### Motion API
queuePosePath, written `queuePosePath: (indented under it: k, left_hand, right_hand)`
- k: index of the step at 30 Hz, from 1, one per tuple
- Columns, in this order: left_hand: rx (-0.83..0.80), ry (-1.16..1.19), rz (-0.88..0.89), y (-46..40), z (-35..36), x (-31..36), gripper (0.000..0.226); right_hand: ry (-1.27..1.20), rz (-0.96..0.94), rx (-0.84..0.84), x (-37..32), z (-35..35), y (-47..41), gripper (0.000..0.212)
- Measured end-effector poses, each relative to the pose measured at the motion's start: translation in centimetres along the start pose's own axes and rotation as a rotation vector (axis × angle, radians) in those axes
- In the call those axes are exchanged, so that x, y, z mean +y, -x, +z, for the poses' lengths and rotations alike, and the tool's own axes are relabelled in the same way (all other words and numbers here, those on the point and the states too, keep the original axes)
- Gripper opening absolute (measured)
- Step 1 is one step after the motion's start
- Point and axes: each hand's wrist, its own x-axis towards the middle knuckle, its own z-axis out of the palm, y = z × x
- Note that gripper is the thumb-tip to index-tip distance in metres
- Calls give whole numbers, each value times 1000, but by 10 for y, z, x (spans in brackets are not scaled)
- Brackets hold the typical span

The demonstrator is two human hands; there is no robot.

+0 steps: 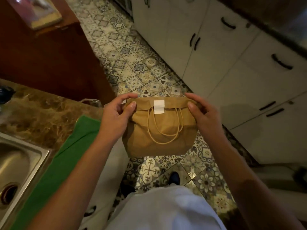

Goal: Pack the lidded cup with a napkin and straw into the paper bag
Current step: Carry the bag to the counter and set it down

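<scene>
A brown paper bag hangs in the air in front of me, over the tiled floor. Its top is folded over and a white sticker lies across the fold. Two twine handles hang down its front. My left hand pinches the folded top at its left corner. My right hand pinches the right corner. The cup, napkin and straw are not visible; the shut bag hides whatever is inside.
A marble counter with a steel sink and a green cloth lies at my left. White cabinets with dark handles line the right. A dark wooden unit stands at the back left.
</scene>
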Motion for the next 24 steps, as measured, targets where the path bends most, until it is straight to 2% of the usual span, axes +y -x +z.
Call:
queuePosePath:
  k: [15,21,24]
  left_hand:
    - [-278,22,85,-64,223,52,26]
    - [-381,45,141,-89,284,73,24]
    - [-419,48,161,-107,309,77,23]
  right_hand:
    - [-45,2,277,44,-211,-23,29]
    - [20,36,411,45,-264,-31,25]
    - [-27,45,465,43,-280,-38,25]
